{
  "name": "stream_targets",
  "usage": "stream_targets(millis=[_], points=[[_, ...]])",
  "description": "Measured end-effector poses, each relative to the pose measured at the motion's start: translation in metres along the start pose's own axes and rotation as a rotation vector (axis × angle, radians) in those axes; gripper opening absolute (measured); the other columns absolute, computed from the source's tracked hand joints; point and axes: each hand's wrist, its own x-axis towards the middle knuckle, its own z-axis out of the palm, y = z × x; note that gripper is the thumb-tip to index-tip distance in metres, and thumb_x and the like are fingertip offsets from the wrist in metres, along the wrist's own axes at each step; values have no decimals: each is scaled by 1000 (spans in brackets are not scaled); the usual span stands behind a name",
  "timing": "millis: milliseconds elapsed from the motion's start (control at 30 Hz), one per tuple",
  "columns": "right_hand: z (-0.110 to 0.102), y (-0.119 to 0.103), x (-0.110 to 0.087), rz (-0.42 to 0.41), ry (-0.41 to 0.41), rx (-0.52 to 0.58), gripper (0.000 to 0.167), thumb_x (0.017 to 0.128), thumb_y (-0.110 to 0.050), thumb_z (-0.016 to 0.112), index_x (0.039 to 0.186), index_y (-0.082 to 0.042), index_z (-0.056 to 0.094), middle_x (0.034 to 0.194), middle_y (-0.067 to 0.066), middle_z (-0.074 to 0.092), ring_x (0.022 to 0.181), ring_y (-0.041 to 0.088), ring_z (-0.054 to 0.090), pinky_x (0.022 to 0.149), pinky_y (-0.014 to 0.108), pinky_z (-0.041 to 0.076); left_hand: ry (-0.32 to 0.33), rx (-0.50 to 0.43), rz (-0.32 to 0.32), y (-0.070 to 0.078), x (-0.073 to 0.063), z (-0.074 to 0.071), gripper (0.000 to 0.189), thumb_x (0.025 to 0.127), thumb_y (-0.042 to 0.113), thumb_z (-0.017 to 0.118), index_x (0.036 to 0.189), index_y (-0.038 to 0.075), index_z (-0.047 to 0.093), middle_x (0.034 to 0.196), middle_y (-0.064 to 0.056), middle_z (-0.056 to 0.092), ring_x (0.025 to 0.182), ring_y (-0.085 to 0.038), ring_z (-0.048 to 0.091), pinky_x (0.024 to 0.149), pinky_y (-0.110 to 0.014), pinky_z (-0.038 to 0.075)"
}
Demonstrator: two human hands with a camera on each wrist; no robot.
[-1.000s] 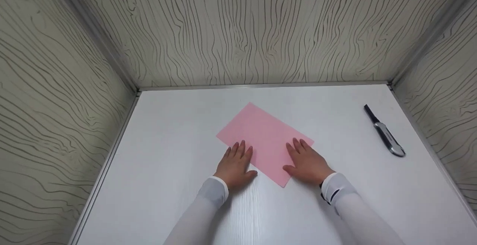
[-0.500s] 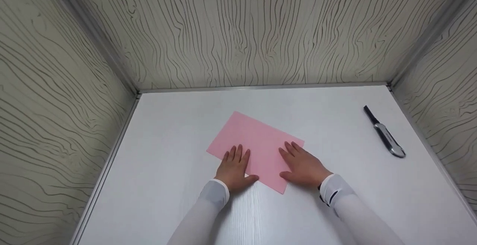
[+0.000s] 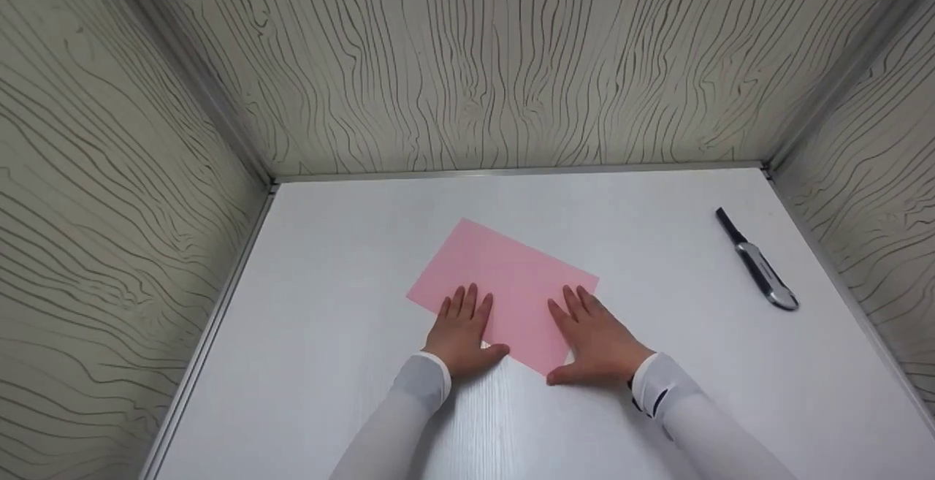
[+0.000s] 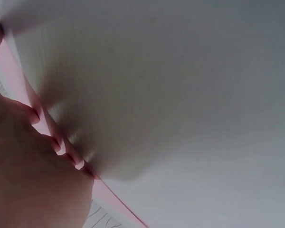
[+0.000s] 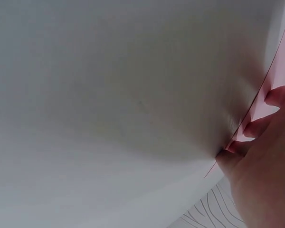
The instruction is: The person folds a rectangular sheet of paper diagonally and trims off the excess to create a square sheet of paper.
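Note:
A pink sheet of paper (image 3: 504, 275) lies flat and askew on the white table, its far corner pointing away to the left. My left hand (image 3: 462, 337) rests on its near left edge with straight fingers, the thumb at the near edge. On the right side of the sheet, my right hand (image 3: 595, 337) lies with fingers spread, its thumb close to the near corner. The left wrist view shows the left hand (image 4: 35, 166) with fingertips along the pink edge. In the right wrist view, the fingertips of the right hand (image 5: 263, 152) touch the paper's edge.
A utility knife (image 3: 760, 268) with a grey and black handle lies at the right of the white table (image 3: 329, 261). Wood-grain panels (image 3: 467, 63) stand behind and at both sides, joined by metal rails.
The paper has turned counterclockwise and shifted left and nearer. Both hands moved slightly nearer with it. Lately the right thumb has spread down to the near corner.

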Motion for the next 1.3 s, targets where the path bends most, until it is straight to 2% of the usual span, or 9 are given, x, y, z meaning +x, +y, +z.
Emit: stream_targets(millis=[300,467,567,700,800,933,1100,1167,1300], points=[[3,1,3,13,40,-13,119,75,-81,66,163,-12,25,169,17,14,155,40,9,120,58,21,-20,-5,3,1,-1,-5,103,87,79,51,165,19,20,171,-9,9,157,-31,5,124,-49,8],[4,3,6,-1,99,-3,112,80,-77,65,161,-8,30,167,19,22,153,40,17,119,57,25,-32,-37,5,1,-4,-9,108,82,80,58,165,20,22,171,-9,10,157,-31,6,124,-48,8],[3,7,9,-3,123,21,111,81,-76,65,160,-6,32,166,20,25,152,40,21,119,56,27,-9,-55,3,-1,-3,-9,96,88,73,56,163,21,28,170,-8,15,156,-31,10,124,-47,10],[2,14,10,-9,164,61,112,80,-76,67,158,-3,35,162,23,31,150,41,27,118,56,28,46,-59,9,-4,1,-7,66,102,53,48,160,22,39,167,-9,26,154,-30,20,124,-44,15],[1,20,10,-5,187,64,109,81,-73,69,158,-2,36,161,24,33,149,41,29,118,54,28,67,-65,13,-7,3,-8,55,105,41,43,157,22,45,165,-9,32,153,-29,26,123,-43,19],[0,29,9,27,203,46,102,86,-67,68,157,-1,37,161,22,34,150,40,29,120,54,26,70,-63,16,-9,5,-11,52,106,40,43,155,23,48,163,-8,36,152,-28,29,123,-41,22],[-1,37,8,57,243,-11,77,97,-48,65,151,4,45,157,24,40,147,42,34,118,54,28,71,-49,30,-10,5,-15,49,106,39,46,153,25,51,161,-8,39,150,-29,33,121,-42,25],[-2,41,8,62,250,-38,71,100,-43,63,149,5,47,156,25,42,145,43,36,118,54,29,63,-65,33,-11,5,-15,48,107,40,46,152,26,52,162,-9,38,150,-29,32,122,-45,24],[-3,46,6,85,241,-63,68,101,-43,60,149,4,48,156,23,42,145,43,36,118,54,29,40,-111,47,-14,5,-15,45,108,41,46,151,30,53,163,-10,35,152,-29,27,123,-51,18]])
